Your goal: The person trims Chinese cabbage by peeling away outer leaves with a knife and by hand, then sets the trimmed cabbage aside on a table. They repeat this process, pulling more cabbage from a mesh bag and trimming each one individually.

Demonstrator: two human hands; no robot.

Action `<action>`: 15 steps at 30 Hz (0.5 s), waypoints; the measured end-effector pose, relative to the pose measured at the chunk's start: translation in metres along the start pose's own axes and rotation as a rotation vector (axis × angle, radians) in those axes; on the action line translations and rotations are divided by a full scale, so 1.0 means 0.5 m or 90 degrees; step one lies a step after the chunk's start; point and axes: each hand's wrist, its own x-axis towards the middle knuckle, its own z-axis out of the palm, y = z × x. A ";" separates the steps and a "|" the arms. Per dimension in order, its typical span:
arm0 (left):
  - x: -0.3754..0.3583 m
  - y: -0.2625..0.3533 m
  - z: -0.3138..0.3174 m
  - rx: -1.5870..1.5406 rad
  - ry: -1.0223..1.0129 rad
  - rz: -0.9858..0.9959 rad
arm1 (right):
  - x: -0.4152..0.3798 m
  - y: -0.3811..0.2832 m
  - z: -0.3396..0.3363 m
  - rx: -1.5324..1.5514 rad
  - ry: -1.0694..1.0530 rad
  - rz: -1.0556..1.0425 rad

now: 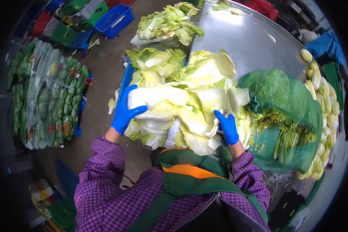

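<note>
A big napa cabbage [181, 104] with loose pale outer leaves lies at the near edge of the steel table [243, 42]. My left hand [124, 111], in a blue glove, grips its white stem end at the left. My right hand [228, 127], also blue-gloved, is closed on the leaves at its right side; a small handle seems to show above the fingers, but I cannot tell what it is. A green net sack [288, 112] of cabbages lies just right of my right hand.
Discarded cabbage leaves pile in a blue crate [126, 79] and a further heap [168, 23] beyond it. Trimmed cabbages [324, 104] line the table's right edge. Bagged greens [46, 92] stand on the floor at left, coloured crates [114, 19] behind. A blue-sleeved person [326, 44] works far right.
</note>
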 end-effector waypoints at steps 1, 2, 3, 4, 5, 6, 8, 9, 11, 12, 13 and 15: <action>-0.006 0.010 -0.023 -0.073 0.030 -0.003 | 0.023 0.010 0.007 0.043 -0.032 0.029; -0.019 0.020 -0.037 -0.160 0.072 -0.040 | 0.042 0.016 0.028 0.076 -0.045 0.041; -0.024 0.040 -0.043 -0.158 0.087 -0.039 | 0.058 0.013 0.055 0.110 -0.058 0.051; -0.027 0.057 -0.047 -0.198 0.101 -0.064 | 0.074 0.007 0.091 0.120 -0.091 0.037; -0.029 0.071 -0.046 -0.239 0.113 -0.089 | 0.091 -0.001 0.133 0.130 -0.121 0.023; -0.025 0.084 -0.036 -0.194 0.126 -0.062 | 0.120 0.001 0.176 0.156 -0.147 0.065; -0.022 0.041 -0.029 -0.157 0.150 -0.048 | 0.147 -0.038 0.253 0.243 -0.220 0.148; -0.020 0.026 -0.028 -0.118 0.167 -0.038 | 0.139 -0.073 0.281 0.180 -0.216 0.118; -0.024 0.023 -0.035 -0.067 0.175 -0.011 | 0.108 -0.110 0.297 0.091 -0.255 -0.061; -0.026 0.014 -0.041 -0.053 0.144 0.021 | 0.086 -0.137 0.305 0.090 -0.255 -0.060; -0.026 0.019 -0.037 -0.041 0.111 0.052 | 0.062 -0.163 0.311 0.070 -0.270 -0.182; -0.032 0.018 -0.027 -0.025 0.063 0.046 | 0.069 -0.163 0.307 0.047 -0.277 -0.298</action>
